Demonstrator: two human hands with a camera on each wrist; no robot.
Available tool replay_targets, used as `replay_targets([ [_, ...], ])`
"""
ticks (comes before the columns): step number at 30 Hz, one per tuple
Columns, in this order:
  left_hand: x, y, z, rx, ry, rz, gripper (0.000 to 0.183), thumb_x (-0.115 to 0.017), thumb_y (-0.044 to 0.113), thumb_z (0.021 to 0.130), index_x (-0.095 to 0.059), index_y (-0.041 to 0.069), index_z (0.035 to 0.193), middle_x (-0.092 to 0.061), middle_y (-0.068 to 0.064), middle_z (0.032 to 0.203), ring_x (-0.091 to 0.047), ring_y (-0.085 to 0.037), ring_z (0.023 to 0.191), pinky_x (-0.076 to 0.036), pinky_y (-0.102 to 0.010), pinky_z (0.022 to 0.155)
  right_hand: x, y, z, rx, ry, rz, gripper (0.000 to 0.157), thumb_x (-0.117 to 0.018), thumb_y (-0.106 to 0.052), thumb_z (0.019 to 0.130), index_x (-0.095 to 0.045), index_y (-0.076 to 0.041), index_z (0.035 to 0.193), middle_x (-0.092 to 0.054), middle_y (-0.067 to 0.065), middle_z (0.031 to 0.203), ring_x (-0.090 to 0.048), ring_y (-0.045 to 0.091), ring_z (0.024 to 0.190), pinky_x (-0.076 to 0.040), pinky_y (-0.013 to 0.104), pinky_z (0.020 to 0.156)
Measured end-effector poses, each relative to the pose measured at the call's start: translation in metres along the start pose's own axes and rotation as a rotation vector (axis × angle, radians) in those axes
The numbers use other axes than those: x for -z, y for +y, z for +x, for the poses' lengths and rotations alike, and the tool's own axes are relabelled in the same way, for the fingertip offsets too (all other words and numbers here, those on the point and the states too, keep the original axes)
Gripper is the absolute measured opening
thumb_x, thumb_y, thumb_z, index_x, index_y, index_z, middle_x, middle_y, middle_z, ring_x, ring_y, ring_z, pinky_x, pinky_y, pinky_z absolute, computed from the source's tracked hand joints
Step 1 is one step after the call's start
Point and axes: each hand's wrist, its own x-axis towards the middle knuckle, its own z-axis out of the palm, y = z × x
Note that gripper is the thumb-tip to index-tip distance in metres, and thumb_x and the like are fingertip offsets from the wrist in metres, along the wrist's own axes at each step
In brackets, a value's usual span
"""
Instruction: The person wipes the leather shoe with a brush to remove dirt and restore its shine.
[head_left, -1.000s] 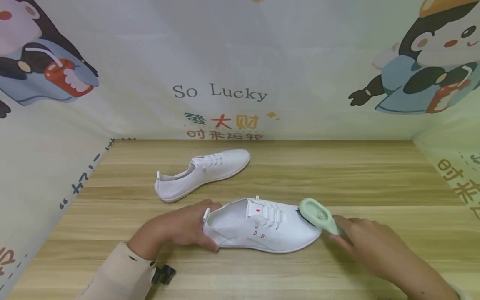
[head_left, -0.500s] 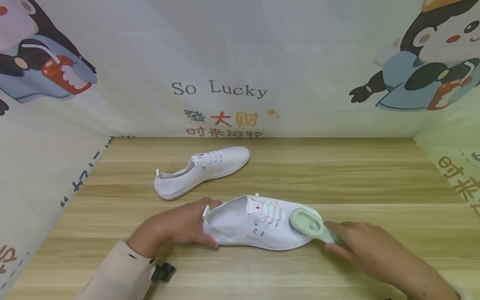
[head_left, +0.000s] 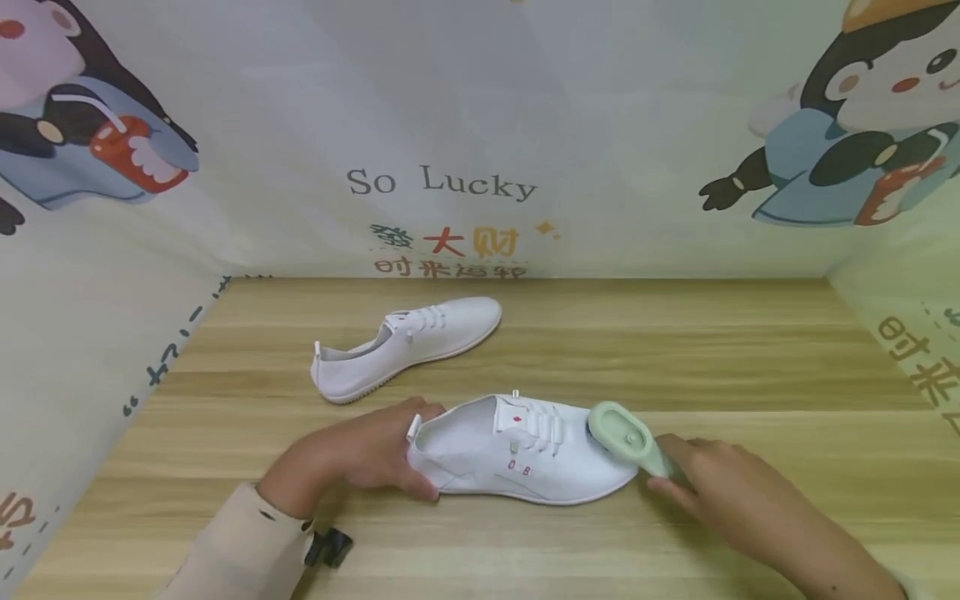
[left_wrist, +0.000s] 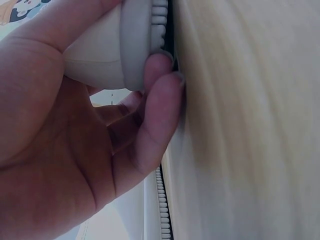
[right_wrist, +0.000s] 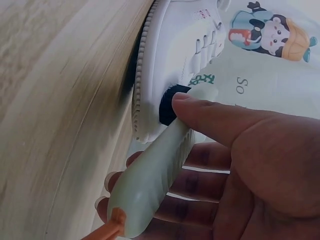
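A white lace-up shoe [head_left: 465,458] with small red letters on its side lies on the wooden table, toe to the right. My left hand [head_left: 382,446] grips it round the heel; in the left wrist view the thumb and curled fingers close about the heel [left_wrist: 100,55] near the ridged sole. In my right hand [head_left: 727,492] is a pale green brush [head_left: 622,433], held by its handle [right_wrist: 150,175]. Its dark bristles [right_wrist: 172,102] meet the toe of the shoe in the right wrist view.
A second white shoe [head_left: 412,342] lies farther back on the wooden table [head_left: 675,350], toe to the right. Pale printed sheets [head_left: 615,167] with cartoon figures form walls behind and at both sides. A black clip-like piece [head_left: 328,547] sits at the left cuff.
The brush has slid over the toe, first toward the near side and laces, then back up and away. The right hand moved with it. Left hand and both shoes keep their places.
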Motion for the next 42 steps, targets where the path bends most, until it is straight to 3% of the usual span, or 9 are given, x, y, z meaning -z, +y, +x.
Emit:
replay_targets([
  [6, -0.001, 0.000, 0.000, 0.013, 0.008, 0.003, 0.063, -0.092, 0.030, 0.065, -0.061, 0.021, 0.119, -0.059, 0.004, 0.109, -0.054, -0.013, 0.099, -0.046, -0.038, 0.094, 0.002, 0.004, -0.002, -0.031, -0.010, -0.025, 0.028, -0.074, -0.035, 0.089, -0.067, -0.010, 0.103, -0.053, -0.013, 0.068, -0.048, 0.003, 0.063, -0.045, 0.028, 0.055],
  [11, -0.001, 0.000, -0.001, 0.005, -0.001, -0.004, 0.062, -0.092, 0.031, 0.065, -0.062, 0.019, 0.118, -0.059, 0.003, 0.107, -0.054, -0.013, 0.098, -0.046, -0.037, 0.093, 0.005, 0.006, -0.004, -0.036, -0.025, -0.052, 0.025, -0.076, -0.035, 0.087, -0.068, -0.013, 0.098, -0.055, -0.012, 0.069, -0.050, 0.005, 0.063, -0.046, 0.032, 0.055],
  [18, 0.001, 0.002, -0.002, 0.017, 0.007, -0.007, 0.063, -0.092, 0.031, 0.064, -0.062, 0.020, 0.118, -0.059, 0.001, 0.109, -0.055, -0.014, 0.098, -0.046, -0.038, 0.093, 0.010, 0.006, -0.006, -0.028, -0.077, -0.051, 0.017, -0.074, -0.036, 0.088, -0.062, -0.023, 0.089, -0.047, -0.014, 0.065, -0.043, 0.004, 0.061, -0.040, 0.028, 0.055],
  [25, 0.001, 0.001, -0.003, 0.012, 0.002, -0.018, 0.062, -0.092, 0.031, 0.064, -0.062, 0.020, 0.117, -0.059, 0.001, 0.107, -0.054, -0.014, 0.097, -0.046, -0.038, 0.093, 0.008, 0.003, -0.009, 0.036, -0.142, 0.033, 0.016, -0.071, -0.039, 0.090, -0.059, -0.030, 0.089, -0.045, -0.020, 0.066, -0.041, -0.001, 0.063, -0.038, 0.023, 0.058],
  [30, -0.001, 0.001, -0.003, 0.028, 0.004, -0.014, 0.064, -0.092, 0.031, 0.065, -0.062, 0.020, 0.119, -0.059, 0.001, 0.109, -0.055, -0.014, 0.097, -0.046, -0.039, 0.093, 0.005, 0.000, -0.006, 0.070, -0.154, 0.087, 0.019, -0.069, -0.041, 0.092, -0.064, -0.025, 0.101, -0.049, -0.021, 0.070, -0.044, -0.003, 0.065, -0.041, 0.023, 0.060],
  [36, -0.002, 0.000, -0.002, 0.014, 0.008, -0.013, 0.064, -0.092, 0.031, 0.064, -0.062, 0.020, 0.119, -0.060, 0.002, 0.110, -0.055, -0.014, 0.099, -0.046, -0.039, 0.094, 0.001, -0.002, -0.002, 0.009, -0.110, 0.033, 0.039, -0.072, -0.040, 0.089, -0.068, -0.011, 0.114, -0.060, -0.015, 0.076, -0.052, 0.001, 0.068, -0.048, 0.027, 0.060],
  [42, -0.001, 0.001, 0.000, 0.013, 0.001, -0.011, 0.064, -0.092, 0.030, 0.065, -0.062, 0.020, 0.120, -0.059, 0.003, 0.110, -0.055, -0.014, 0.100, -0.046, -0.039, 0.095, 0.002, -0.002, 0.001, -0.027, -0.043, 0.024, 0.040, -0.074, -0.038, 0.088, -0.069, -0.008, 0.115, -0.073, -0.004, 0.087, -0.067, 0.012, 0.076, -0.056, 0.038, 0.065],
])
